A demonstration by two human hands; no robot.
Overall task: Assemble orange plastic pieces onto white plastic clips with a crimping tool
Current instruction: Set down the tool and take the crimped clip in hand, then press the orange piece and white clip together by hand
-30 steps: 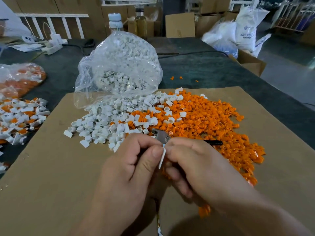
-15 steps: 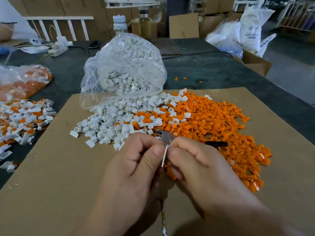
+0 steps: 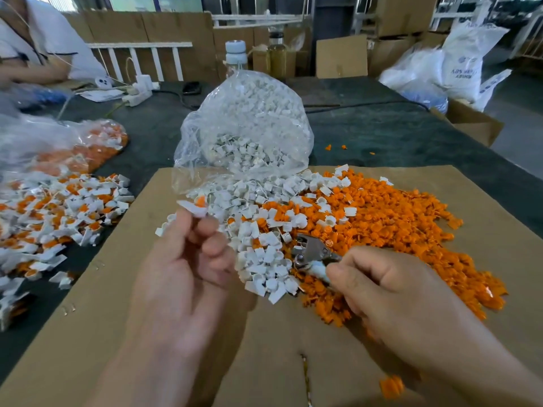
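My left hand (image 3: pixel 188 268) is raised over the cardboard and pinches a white clip with an orange piece in it (image 3: pixel 195 206) at its fingertips, blurred. My right hand (image 3: pixel 390 292) grips the handles of the metal crimping tool (image 3: pixel 313 252), whose jaws point left over the piles. A heap of loose white clips (image 3: pixel 264 242) lies in front of both hands. The heap of orange pieces (image 3: pixel 396 224) spreads to the right of it. An open clear bag of white clips (image 3: pixel 249 133) stands behind.
A brown cardboard sheet (image 3: pixel 117 289) covers the dark table. A pile of assembled white-and-orange clips (image 3: pixel 58 212) lies at the left, with a bag of orange parts (image 3: pixel 82 148) behind it. Another person (image 3: pixel 38 48) sits at the far left. Bottles and boxes stand at the back.
My hands have parted. The left hand lifted the clip up and to the left, and the right hand drew back to the right with the crimping tool. The camera tilted up.
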